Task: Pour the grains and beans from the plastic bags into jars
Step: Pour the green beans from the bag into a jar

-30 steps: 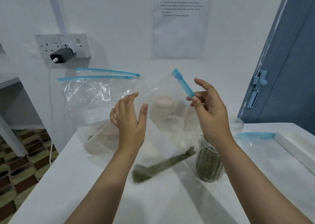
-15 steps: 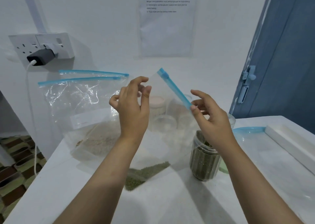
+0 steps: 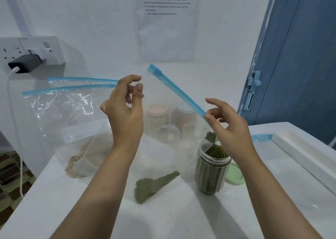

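Observation:
I hold up a clear plastic bag (image 3: pixel 163 122) with a blue zip strip (image 3: pixel 177 91) above the white table (image 3: pixel 272 193). My left hand (image 3: pixel 125 111) pinches the bag's upper left edge. My right hand (image 3: pixel 228 127) pinches the lower end of the zip strip. Green beans (image 3: pixel 154 184) lie in the bag's bottom corner, and a few sit near its mouth above an open clear jar (image 3: pixel 211 171) nearly full of green beans. A second open bag (image 3: pixel 69 115) with pale grain (image 3: pixel 76 164) leans at the left.
Two lidded jars (image 3: pixel 157 115) and an upturned clear jar (image 3: pixel 167 133) stand behind the held bag. A green lid (image 3: pixel 235 175) lies beside the bean jar. A flat bag's blue strip (image 3: pixel 261 136) and a white bar (image 3: pixel 300 153) lie right. A wall socket with charger (image 3: pixel 25 62) is at left.
My left hand has closed from open fingers into a pinch on the bag's edge. My right hand has lowered the zip end toward the jar, and the beans have slid down the bag.

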Available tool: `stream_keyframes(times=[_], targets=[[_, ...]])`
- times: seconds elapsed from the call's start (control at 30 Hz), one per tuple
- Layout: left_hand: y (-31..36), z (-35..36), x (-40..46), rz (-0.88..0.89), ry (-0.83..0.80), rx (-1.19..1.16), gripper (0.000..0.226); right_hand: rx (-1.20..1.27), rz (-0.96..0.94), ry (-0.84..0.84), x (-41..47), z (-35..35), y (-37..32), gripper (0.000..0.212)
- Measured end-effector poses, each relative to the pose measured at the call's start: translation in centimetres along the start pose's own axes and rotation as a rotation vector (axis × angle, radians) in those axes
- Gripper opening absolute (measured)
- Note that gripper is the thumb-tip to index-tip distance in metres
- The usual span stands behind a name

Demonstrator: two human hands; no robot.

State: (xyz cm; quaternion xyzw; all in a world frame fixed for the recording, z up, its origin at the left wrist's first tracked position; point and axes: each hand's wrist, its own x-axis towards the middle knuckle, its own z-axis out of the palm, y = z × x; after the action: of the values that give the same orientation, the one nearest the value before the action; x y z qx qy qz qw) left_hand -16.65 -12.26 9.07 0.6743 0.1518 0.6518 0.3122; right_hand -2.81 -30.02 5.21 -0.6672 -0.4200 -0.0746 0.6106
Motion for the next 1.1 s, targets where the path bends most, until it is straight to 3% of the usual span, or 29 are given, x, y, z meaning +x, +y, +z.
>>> stream_keyframes(times=[0.23,0.53,0.83,1.1], targets=[[-1.2,-0.4,-0.3,-0.027,0.027,-0.036,0.010,-0.095,0.126,-0.026,-1.7,-1.2,2.3,0.040],[-1.5,-0.2,-0.2,0.001,0.026,-0.042,0.010,-0.012,0.209,-0.002,-3.0,-1.2,3.9,0.047],[-2.3,-0.4,0.1,0.010,0.028,-0.028,0.009,0.082,0.201,0.122,-3.0,-1.4,4.5,0.046],[-4.2,-4.3,1.3,-0.079,0.196,-0.030,0.009,0.313,0.104,0.122,-0.1,1.8,1.6,0.043]])
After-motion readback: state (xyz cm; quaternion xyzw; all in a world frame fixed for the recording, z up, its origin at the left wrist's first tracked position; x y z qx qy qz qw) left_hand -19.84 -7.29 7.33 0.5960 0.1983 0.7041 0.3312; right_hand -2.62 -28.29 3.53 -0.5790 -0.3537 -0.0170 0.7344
